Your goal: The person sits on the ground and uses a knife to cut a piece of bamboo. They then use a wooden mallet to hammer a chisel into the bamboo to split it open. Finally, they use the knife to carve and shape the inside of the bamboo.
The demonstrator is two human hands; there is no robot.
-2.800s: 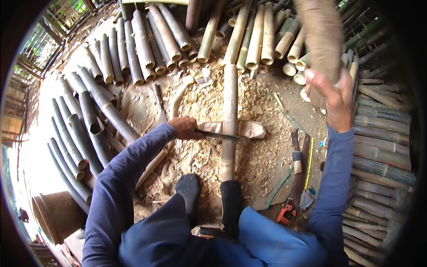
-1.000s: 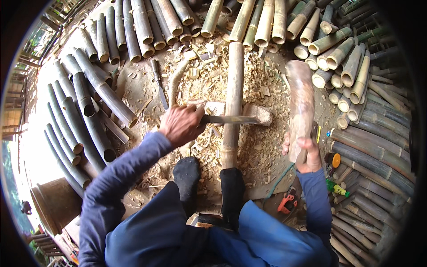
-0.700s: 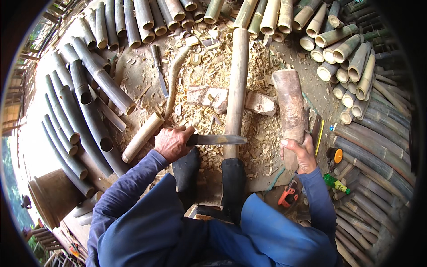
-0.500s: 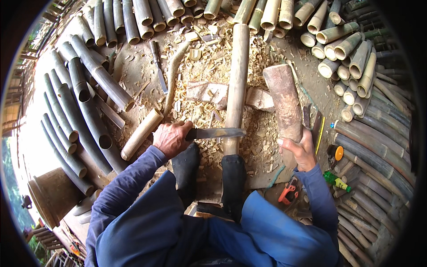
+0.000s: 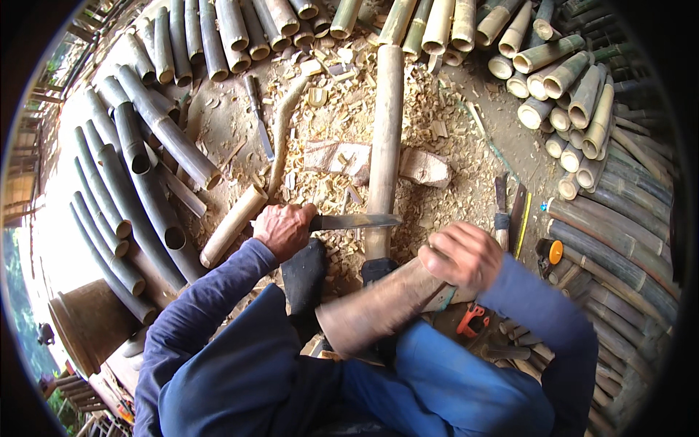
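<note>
My left hand (image 5: 282,231) is closed round the handle of a knife (image 5: 358,221). Its blade lies across a pale bamboo tube (image 5: 385,131), close to the tube's near end. My right hand (image 5: 466,256) grips a thick wooden club (image 5: 375,306), blurred by motion. The club's heavy end points down and left over my legs, apart from the knife. The tube stretches away from me across a wooden block (image 5: 338,159), its near end at my dark-covered right foot (image 5: 377,271). A short bamboo piece (image 5: 233,226) lies beside my left hand.
Wood chips (image 5: 437,95) cover the ground. Dark bamboo tubes (image 5: 164,135) lie at left, cut ones (image 5: 561,76) at far right. Another knife (image 5: 260,120) lies beyond my left hand. An orange-handled tool (image 5: 472,320) and a yellow strip (image 5: 524,222) are at right; a bucket (image 5: 91,320) stands at left.
My right hand has swung the club from upright, right of the tube, down and left over my legs. The hand has turned over. My left hand and the knife have barely moved.
</note>
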